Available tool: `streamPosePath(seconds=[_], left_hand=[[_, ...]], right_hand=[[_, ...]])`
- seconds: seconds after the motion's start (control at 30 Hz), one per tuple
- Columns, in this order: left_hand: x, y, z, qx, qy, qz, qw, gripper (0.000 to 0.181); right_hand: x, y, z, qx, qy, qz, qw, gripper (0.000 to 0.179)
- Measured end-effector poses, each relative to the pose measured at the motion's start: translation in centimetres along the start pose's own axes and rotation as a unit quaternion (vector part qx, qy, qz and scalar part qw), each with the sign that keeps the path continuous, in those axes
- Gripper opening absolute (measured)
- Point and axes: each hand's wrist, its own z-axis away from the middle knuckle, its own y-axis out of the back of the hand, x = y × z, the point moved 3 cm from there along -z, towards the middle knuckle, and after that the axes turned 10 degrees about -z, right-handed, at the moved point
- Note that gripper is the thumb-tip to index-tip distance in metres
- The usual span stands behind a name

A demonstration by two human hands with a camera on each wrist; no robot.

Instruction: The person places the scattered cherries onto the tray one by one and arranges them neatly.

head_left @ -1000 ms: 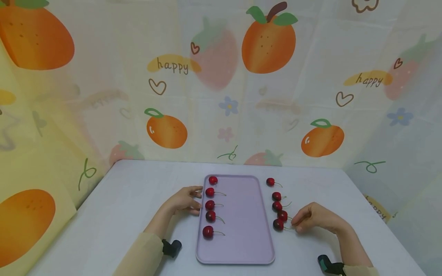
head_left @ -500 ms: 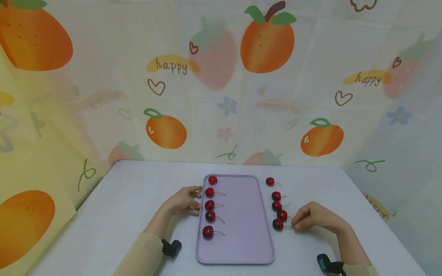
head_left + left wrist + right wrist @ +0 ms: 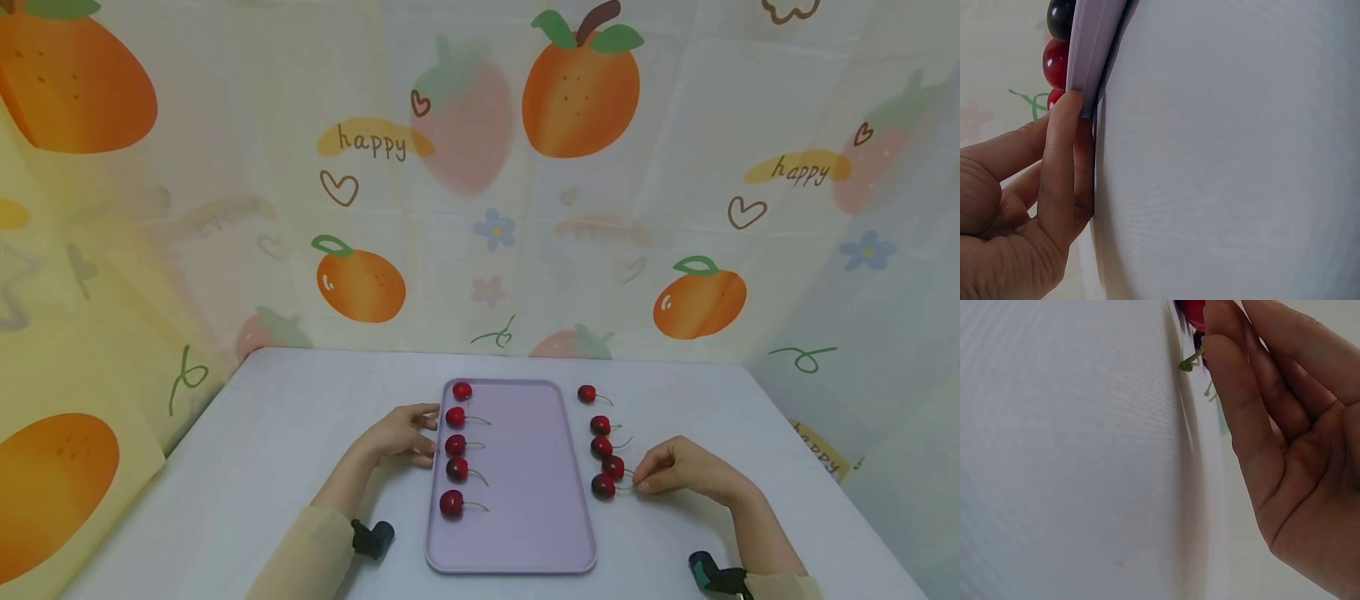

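Observation:
A lilac tray (image 3: 517, 533) lies on the white table, with several dark red cherries in a column along its left side, among them the nearest cherry (image 3: 452, 503). My left hand (image 3: 399, 435) rests its fingertips against the tray's left edge. The left wrist view shows the thumb (image 3: 1060, 150) at the tray's side wall, below the cherries. Right of the tray, another column of cherries lies on the table. My right hand (image 3: 686, 471) pinches the stem end of its nearest cherry (image 3: 603, 487) between thumb and forefinger. In the right wrist view the fingertips partly hide a cherry (image 3: 1194, 311).
More stemmed cherries lie close together beyond the pinched one, including a bright cherry (image 3: 612, 467) almost against it and a farther cherry (image 3: 587, 394). A fruit-printed cloth (image 3: 450, 250) hangs behind the table (image 3: 300, 400). Dark wrist cameras sit on both wrists.
Both hands keep nearly the same places. The right fingertips have shifted very slightly at the stem of the nearest cherry. Tray and cherries look unmoved.

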Motion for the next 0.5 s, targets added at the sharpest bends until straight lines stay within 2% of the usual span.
streamPosePath(seconds=[0.5], left_hand=[[0.04, -0.03, 0.02, 0.000, -0.001, -0.003, 1.0000, 0.079]], right_hand=[[0.25, 0.23, -0.07, 0.005, 0.011, -0.009, 0.9999, 0.024]])
